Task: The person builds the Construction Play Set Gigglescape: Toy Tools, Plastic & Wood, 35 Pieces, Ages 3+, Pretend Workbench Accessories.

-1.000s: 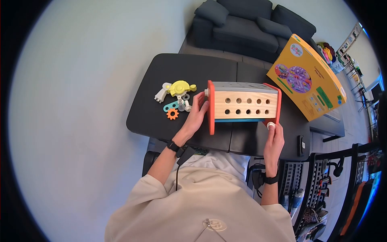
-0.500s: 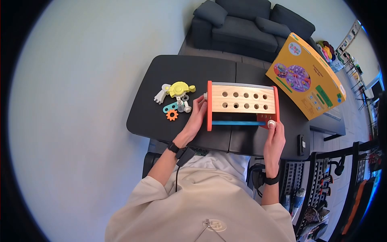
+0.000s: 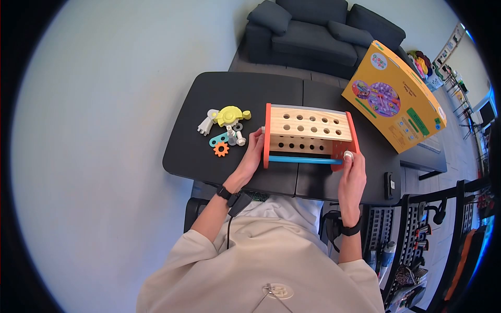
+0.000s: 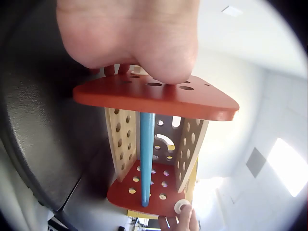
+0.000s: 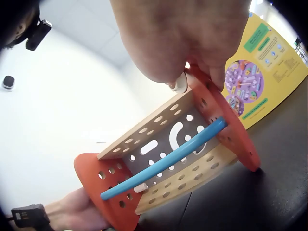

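Note:
A wooden toy toolbox (image 3: pixel 308 123), with red end panels, perforated wood sides and a blue rod (image 3: pixel 300 160), is tilted with its open side toward me. My left hand (image 3: pixel 252 155) holds the left red panel (image 4: pixel 159 98) from outside, thumb pressed on its face; its fingers are partly hidden near a white bolt head (image 4: pixel 139 71). At the opposite end, my right hand (image 3: pixel 353 180) grips the right panel (image 5: pixel 224 115) by its corner, thumb at a white bolt (image 5: pixel 180 83). Inside, a slotted grey panel (image 5: pixel 163 144) shows behind the rod.
Left of the toolbox on the black table (image 3: pixel 209 94) lie a yellow piece (image 3: pixel 229 116), a pale grey piece (image 3: pixel 207 122), a teal strip (image 3: pixel 218 139), an orange gear (image 3: pixel 221 149) and bolts. A yellow box (image 3: pixel 394 99) stands at the right, near a small black object (image 3: pixel 389 184).
Both hands have rolled the toolbox: its grey top has turned out of sight, and its inside and blue rod have come into view. The loose pieces lie as before.

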`<state>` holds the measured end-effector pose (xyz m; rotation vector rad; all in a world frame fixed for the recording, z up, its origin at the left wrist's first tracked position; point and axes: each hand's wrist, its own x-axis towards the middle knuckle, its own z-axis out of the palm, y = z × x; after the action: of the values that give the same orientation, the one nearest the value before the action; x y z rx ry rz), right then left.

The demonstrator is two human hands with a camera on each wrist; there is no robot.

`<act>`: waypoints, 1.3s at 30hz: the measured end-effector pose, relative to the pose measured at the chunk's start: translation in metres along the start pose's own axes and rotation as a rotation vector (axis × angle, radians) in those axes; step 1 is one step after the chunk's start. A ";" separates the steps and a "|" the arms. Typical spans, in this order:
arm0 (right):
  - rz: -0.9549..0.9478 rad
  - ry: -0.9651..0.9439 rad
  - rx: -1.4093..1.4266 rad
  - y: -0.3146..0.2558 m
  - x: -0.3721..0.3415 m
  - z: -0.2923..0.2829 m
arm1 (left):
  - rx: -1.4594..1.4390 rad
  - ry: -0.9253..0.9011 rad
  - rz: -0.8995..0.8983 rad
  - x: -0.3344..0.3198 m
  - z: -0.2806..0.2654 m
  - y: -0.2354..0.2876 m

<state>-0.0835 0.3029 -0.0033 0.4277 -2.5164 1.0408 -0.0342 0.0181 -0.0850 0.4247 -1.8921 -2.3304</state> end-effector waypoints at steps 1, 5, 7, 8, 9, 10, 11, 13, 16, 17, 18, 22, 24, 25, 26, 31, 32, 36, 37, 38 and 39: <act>-0.003 0.000 0.004 -0.001 0.000 0.000 | 0.009 0.005 -0.004 0.000 0.000 0.000; -0.006 -0.032 0.025 0.000 0.005 0.000 | 0.030 -0.063 -0.021 -0.002 -0.003 0.001; 0.018 -0.067 0.040 0.002 0.008 -0.001 | 0.041 -0.073 -0.025 0.000 -0.003 -0.002; 0.041 -0.103 0.056 0.003 0.010 -0.002 | 0.041 -0.074 -0.026 -0.001 -0.002 -0.004; 0.043 -0.103 0.056 0.007 0.011 -0.001 | 0.073 -0.039 -0.018 -0.001 -0.001 -0.006; -0.055 -0.027 0.028 0.012 0.014 0.002 | 0.105 -0.003 -0.009 -0.001 0.002 -0.005; -0.154 0.050 0.000 0.013 0.015 0.005 | 0.106 -0.004 -0.008 -0.003 0.005 -0.005; -0.216 0.106 -0.066 0.002 0.012 0.004 | 0.186 0.008 0.020 -0.006 0.009 -0.003; -0.385 0.234 -0.193 -0.022 0.005 0.002 | 0.213 0.026 0.019 0.002 0.005 -0.009; -0.412 0.091 -0.134 -0.021 0.002 0.003 | 0.144 0.035 0.037 0.006 0.004 -0.012; -0.436 -0.051 -0.074 -0.020 -0.002 0.005 | 0.143 0.030 0.034 0.010 0.004 -0.015; -0.514 -0.272 -0.105 -0.017 0.009 0.024 | 0.153 0.068 0.054 0.018 0.006 -0.010; -0.566 -0.295 -0.091 -0.021 0.023 0.029 | 0.133 0.048 0.025 0.018 0.008 -0.012; -0.546 -0.356 -0.036 -0.022 0.028 0.033 | 0.134 0.047 0.026 0.017 0.009 -0.014; -0.526 -0.415 0.018 -0.022 0.034 0.037 | 0.144 0.070 0.075 0.016 0.011 -0.017; -0.363 -0.735 0.086 -0.013 0.062 0.068 | 0.231 0.121 0.221 0.021 0.006 -0.040; -0.299 -0.825 0.084 -0.014 0.069 0.072 | 0.217 0.118 0.216 0.020 0.007 -0.039; -0.329 -0.896 -0.007 -0.003 0.076 0.103 | 0.181 0.111 0.217 0.022 0.005 -0.045; -0.355 -0.864 0.004 -0.004 0.076 0.108 | 0.182 0.109 0.217 0.022 0.004 -0.046; -0.380 -0.832 0.014 -0.003 0.076 0.113 | 0.205 0.113 0.233 0.022 0.003 -0.046; -0.380 -0.831 0.014 0.000 0.078 0.118 | 0.228 0.116 0.250 0.022 0.003 -0.047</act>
<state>-0.1793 0.2068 -0.0447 1.5372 -2.8989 0.8258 -0.0516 0.0252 -0.1329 0.3147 -2.0303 -1.9027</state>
